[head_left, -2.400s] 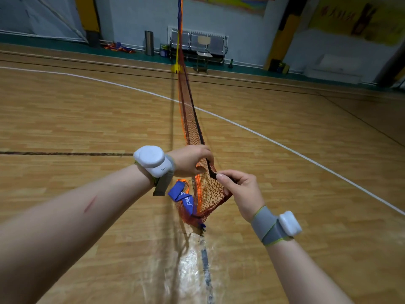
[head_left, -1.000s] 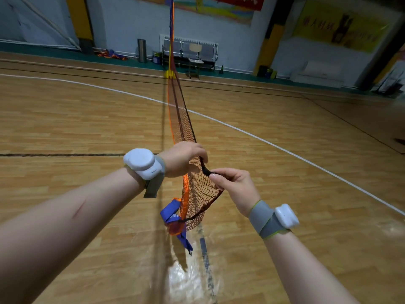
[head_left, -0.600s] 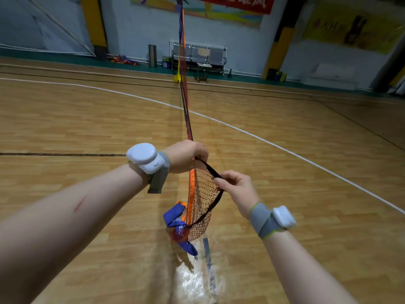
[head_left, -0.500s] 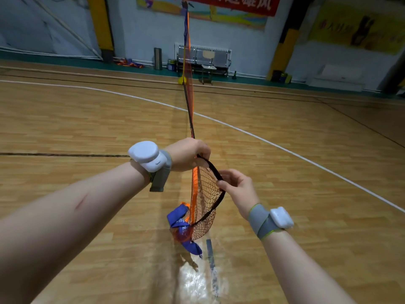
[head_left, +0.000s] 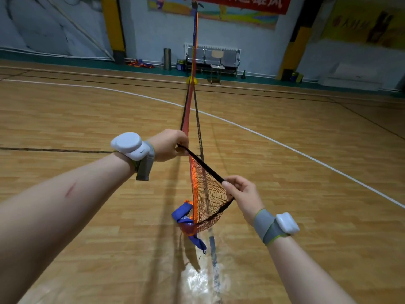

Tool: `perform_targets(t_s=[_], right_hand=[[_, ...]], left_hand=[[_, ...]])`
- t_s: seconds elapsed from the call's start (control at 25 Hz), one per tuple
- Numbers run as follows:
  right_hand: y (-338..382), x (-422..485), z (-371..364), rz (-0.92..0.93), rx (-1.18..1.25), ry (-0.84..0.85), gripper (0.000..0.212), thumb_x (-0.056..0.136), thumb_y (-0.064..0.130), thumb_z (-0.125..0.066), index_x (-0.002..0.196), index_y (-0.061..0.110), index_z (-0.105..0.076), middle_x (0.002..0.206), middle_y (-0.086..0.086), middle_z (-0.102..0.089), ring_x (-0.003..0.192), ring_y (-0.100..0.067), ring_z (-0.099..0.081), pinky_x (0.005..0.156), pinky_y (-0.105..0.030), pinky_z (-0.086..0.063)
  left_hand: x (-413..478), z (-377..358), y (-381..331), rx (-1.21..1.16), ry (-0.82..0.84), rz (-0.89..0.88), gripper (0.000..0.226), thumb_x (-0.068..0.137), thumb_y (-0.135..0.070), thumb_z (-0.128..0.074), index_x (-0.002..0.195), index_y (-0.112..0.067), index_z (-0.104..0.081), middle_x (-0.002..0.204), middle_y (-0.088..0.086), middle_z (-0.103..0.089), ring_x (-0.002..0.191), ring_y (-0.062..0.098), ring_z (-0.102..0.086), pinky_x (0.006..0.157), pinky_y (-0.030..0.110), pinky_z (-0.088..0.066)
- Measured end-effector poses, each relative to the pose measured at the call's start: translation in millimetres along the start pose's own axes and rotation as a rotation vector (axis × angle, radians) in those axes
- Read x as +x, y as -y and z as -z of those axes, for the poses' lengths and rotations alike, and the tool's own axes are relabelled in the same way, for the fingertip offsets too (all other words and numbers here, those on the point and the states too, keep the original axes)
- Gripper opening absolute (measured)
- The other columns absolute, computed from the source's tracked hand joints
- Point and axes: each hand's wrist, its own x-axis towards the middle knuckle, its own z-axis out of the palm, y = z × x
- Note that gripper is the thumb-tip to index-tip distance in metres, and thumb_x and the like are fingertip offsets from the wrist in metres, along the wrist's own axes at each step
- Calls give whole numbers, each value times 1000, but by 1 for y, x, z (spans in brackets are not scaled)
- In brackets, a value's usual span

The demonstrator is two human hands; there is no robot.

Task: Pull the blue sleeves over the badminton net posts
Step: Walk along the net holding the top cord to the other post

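An orange badminton net (head_left: 205, 195) with black edge bands stretches from my hands to the far post (head_left: 194, 40), which stands upright on a yellow base. My left hand (head_left: 169, 144) grips the net's top edge where the black band starts. My right hand (head_left: 242, 191) pinches the same black band lower and nearer to me, so the band runs taut between the two hands. The crumpled blue sleeve (head_left: 186, 222) hangs from the net's near end below my hands, above the floor. No near post is in view.
Wooden gym floor with a white curved line (head_left: 285, 145) to the right. A strip of tape (head_left: 213, 255) and a glare patch lie on the floor under the net end. Benches, a chair (head_left: 217, 64) and a bin (head_left: 167, 59) stand by the far wall.
My hands have drawn apart, the right one lower and nearer to me, and the black band now runs straight between them. The net end and blue sleeve hang slightly lower.
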Motion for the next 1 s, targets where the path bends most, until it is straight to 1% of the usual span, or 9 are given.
perform_targets(t_s=[0.08, 0.16, 0.24, 0.36, 0.44, 0.6, 0.76, 0.88, 1.0], right_hand=[[11, -10, 1, 24, 43, 31, 14, 86, 3, -59, 79, 13, -65, 50, 10, -49, 47, -5, -41, 48, -16, -37], [23, -20, 1, 54, 76, 83, 17, 86, 2, -59, 74, 14, -65, 49, 9, -48, 47, -6, -38, 46, -16, -32], [35, -28, -1, 88, 94, 125, 19, 85, 1, -59, 73, 13, -66, 48, 11, -48, 46, -5, -36, 45, -15, -30], [48, -34, -4, 130, 96, 133, 18, 85, 0, -59, 74, 12, -66, 48, 11, -49, 46, -5, -35, 45, -15, -29], [49, -36, -5, 137, 89, 113, 17, 85, 1, -60, 74, 12, -67, 49, 10, -50, 48, -6, -35, 46, -15, -29], [44, -40, -18, 119, 78, 68, 17, 85, 2, -60, 73, 12, -68, 49, 8, -47, 48, -7, -34, 45, -16, -29], [32, -49, -40, 59, 88, 63, 14, 85, 2, -60, 75, 10, -66, 51, 5, -45, 46, -7, -35, 46, -15, -31], [19, -58, -57, 43, 31, 15, 12, 84, 3, -62, 79, 13, -64, 57, 12, -55, 51, 1, -47, 54, -13, -39], [5, -69, -72, 26, -18, -37, 18, 82, 4, -64, 74, 19, -59, 66, 10, -55, 59, 5, -50, 63, -13, -40]], left_hand=[[0, -11, 1, -14, -1, 41, 12, 84, -14, -64, 89, -4, -67, 95, 6, -62, 86, 20, -56, 77, 28, -43], [3, -17, -3, -14, 0, 55, 12, 83, -13, -64, 90, -4, -67, 98, 8, -63, 86, 20, -55, 78, 28, -43], [7, -22, -12, -27, -2, 42, 11, 83, -12, -64, 92, -6, -67, 101, 8, -64, 92, 22, -58, 82, 31, -46], [2, -27, -34, -51, 50, -73, 22, 83, -9, -63, 104, -12, -66, 112, 4, -63, 106, 20, -58, 93, 34, -47], [-4, -30, -47, -62, 89, -154, 25, 83, -8, -62, 107, -15, -65, 116, 3, -63, 108, 19, -58, 96, 35, -46], [-25, -26, -52, -69, 128, -215, 20, 85, -7, -59, 104, -12, -66, 110, 4, -64, 101, 20, -59, 91, 34, -48], [-56, -24, -41, -66, 189, -188, 18, 85, -15, -62, 102, -10, -67, 107, 5, -63, 98, 19, -58, 88, 35, -48], [-74, -15, -33, -56, 164, -193, 15, 84, -18, -63, 96, -9, -69, 100, 6, -63, 91, 20, -59, 85, 35, -48], [-90, -2, -33, -35, 129, -189, 13, 85, -15, -62, 94, -7, -69, 98, 6, -61, 86, 17, -55, 81, 30, -45]])
